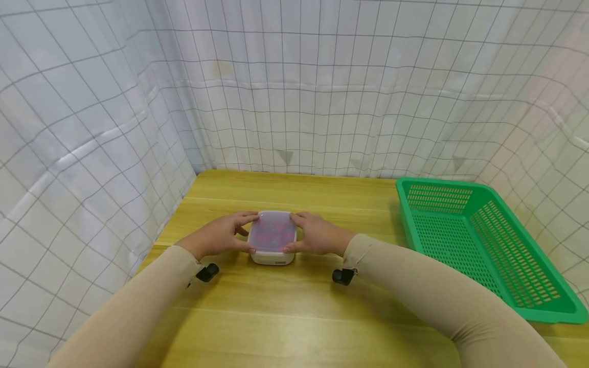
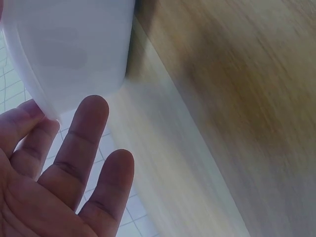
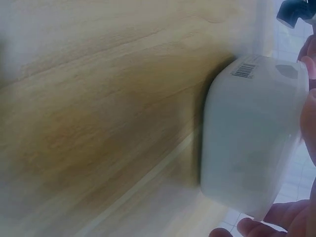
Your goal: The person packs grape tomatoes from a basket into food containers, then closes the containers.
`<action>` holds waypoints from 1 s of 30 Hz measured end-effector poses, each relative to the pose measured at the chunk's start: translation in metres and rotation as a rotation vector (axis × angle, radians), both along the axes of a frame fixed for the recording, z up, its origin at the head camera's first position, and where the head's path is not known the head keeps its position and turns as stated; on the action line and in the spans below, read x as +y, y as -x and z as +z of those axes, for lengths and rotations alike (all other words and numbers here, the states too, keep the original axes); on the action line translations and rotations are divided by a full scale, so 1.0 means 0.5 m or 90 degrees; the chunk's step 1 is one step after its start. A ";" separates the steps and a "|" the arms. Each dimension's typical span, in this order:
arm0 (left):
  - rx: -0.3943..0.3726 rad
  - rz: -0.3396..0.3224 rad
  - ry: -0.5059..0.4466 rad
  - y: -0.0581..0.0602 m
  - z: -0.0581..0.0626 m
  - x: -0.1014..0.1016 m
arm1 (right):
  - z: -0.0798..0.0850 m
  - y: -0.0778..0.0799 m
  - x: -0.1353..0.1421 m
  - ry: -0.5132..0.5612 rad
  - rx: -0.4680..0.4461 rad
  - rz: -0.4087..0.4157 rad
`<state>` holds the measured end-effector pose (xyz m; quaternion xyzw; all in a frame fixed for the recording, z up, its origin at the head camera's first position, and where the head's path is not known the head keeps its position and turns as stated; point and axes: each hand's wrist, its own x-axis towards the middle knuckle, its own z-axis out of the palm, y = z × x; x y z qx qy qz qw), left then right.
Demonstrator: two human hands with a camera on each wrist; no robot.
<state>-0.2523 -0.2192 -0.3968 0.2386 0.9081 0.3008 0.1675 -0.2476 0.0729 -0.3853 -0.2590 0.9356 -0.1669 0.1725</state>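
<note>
A white food container (image 1: 272,259) with a translucent lid (image 1: 274,230) stands on the wooden table; pink and bluish shapes show through the lid. From the left, my left hand (image 1: 224,235) grips it, thumb at the near corner and fingertips at the far corner of the lid's rim. In the left wrist view, two fingers (image 2: 81,143) of that hand extend free below the rim. Mirroring this on the other side, my right hand (image 1: 321,235) holds the near and far right corners. The right wrist view shows the container's smooth side (image 3: 249,133) with a barcode label (image 3: 244,70).
A green plastic basket (image 1: 529,240) with slotted walls stands at the table's right side. The wooden table (image 1: 257,317) extends around the container. White grid-patterned curtains (image 1: 317,102) hang behind and on both sides. A small black device (image 1: 342,276) is strapped at each wrist.
</note>
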 end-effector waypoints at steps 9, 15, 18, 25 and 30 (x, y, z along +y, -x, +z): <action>0.029 0.004 0.050 0.001 0.009 0.005 | 0.009 0.001 -0.007 -0.032 0.019 0.023; 0.020 0.005 0.064 -0.002 0.022 0.013 | 0.010 0.002 -0.012 -0.042 0.011 0.009; 0.015 0.002 0.059 0.000 0.019 0.016 | 0.007 0.002 -0.013 -0.044 0.006 0.001; 0.019 -0.003 0.034 0.006 0.002 0.009 | 0.006 0.001 -0.011 -0.027 0.005 -0.003; 0.006 -0.027 0.012 0.009 -0.004 -0.004 | 0.008 0.002 -0.009 -0.023 0.010 0.008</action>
